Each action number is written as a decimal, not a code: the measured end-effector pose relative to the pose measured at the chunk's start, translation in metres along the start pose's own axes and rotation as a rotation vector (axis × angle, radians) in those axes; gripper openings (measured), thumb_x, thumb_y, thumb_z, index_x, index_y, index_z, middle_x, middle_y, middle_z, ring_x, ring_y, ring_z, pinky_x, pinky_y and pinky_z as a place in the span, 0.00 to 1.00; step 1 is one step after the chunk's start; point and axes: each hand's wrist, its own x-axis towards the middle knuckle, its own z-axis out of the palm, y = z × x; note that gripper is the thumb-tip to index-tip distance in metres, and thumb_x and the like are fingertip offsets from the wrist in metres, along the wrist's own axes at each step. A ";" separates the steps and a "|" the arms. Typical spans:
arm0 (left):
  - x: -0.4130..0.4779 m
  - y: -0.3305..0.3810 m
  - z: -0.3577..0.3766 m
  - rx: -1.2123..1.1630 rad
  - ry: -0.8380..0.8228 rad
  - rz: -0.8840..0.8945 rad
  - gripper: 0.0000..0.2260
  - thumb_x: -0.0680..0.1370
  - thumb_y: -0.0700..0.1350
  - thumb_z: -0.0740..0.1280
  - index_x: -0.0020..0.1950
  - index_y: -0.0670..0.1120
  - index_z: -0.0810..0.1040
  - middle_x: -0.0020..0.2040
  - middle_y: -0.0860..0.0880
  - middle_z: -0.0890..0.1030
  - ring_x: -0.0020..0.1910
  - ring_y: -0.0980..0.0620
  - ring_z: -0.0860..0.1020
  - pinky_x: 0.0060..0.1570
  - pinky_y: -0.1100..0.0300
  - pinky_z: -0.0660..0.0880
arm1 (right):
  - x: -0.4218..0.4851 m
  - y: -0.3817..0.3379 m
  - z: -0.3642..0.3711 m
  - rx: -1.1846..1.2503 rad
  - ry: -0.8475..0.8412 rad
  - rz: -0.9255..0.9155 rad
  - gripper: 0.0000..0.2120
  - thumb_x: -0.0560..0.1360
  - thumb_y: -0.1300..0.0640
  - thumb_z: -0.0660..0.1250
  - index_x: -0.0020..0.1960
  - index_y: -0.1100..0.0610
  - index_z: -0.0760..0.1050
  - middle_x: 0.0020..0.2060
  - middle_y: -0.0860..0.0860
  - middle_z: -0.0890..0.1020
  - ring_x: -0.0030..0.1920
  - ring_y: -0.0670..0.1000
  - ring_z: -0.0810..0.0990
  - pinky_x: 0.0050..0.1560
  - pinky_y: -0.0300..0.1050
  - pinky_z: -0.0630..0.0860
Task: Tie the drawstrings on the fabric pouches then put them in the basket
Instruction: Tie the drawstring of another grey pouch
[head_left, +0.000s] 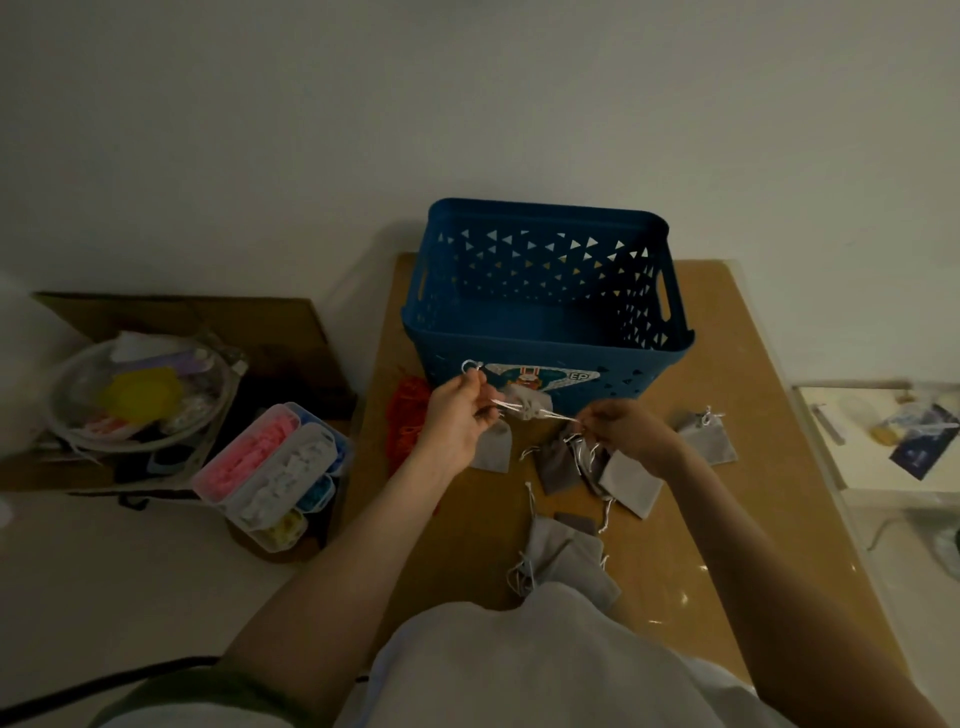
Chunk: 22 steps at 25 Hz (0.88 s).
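At 6 o'clock, untied pouches (566, 556) are left on the table (727, 519). One pouch (530, 408) is held, its strings (558, 415) pinched taut in the grip of left hand (457, 415) and right hand (628, 428), seemingly for knotting. The basket (545, 312) is set at 12 o'clock, within reach.

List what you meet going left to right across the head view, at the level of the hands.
In order: clear bowl → compartment box → red mesh → left hand → held pouch → right hand → lone grey pouch.

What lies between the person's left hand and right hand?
Head view: a small grey drawstring pouch, its white cords pulled taut between left hand and right hand.
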 end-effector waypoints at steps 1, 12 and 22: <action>-0.002 0.003 -0.001 0.127 -0.034 0.014 0.09 0.83 0.44 0.55 0.47 0.44 0.72 0.34 0.47 0.80 0.35 0.51 0.78 0.34 0.60 0.73 | -0.002 -0.004 -0.001 -0.002 0.014 -0.015 0.10 0.80 0.61 0.60 0.43 0.55 0.76 0.35 0.49 0.77 0.36 0.48 0.72 0.37 0.38 0.68; -0.019 0.008 0.017 0.756 -0.390 0.012 0.11 0.82 0.37 0.54 0.41 0.43 0.69 0.28 0.48 0.67 0.24 0.55 0.65 0.24 0.62 0.61 | -0.020 -0.078 0.006 0.161 -0.141 -0.424 0.06 0.77 0.68 0.64 0.46 0.59 0.74 0.37 0.49 0.78 0.37 0.43 0.77 0.41 0.35 0.74; -0.029 0.022 0.018 0.719 -0.359 0.094 0.15 0.84 0.48 0.54 0.44 0.43 0.74 0.29 0.49 0.70 0.23 0.57 0.64 0.23 0.66 0.61 | -0.018 -0.083 0.010 0.221 0.024 -0.422 0.05 0.77 0.59 0.67 0.50 0.60 0.75 0.39 0.50 0.80 0.39 0.42 0.78 0.42 0.34 0.73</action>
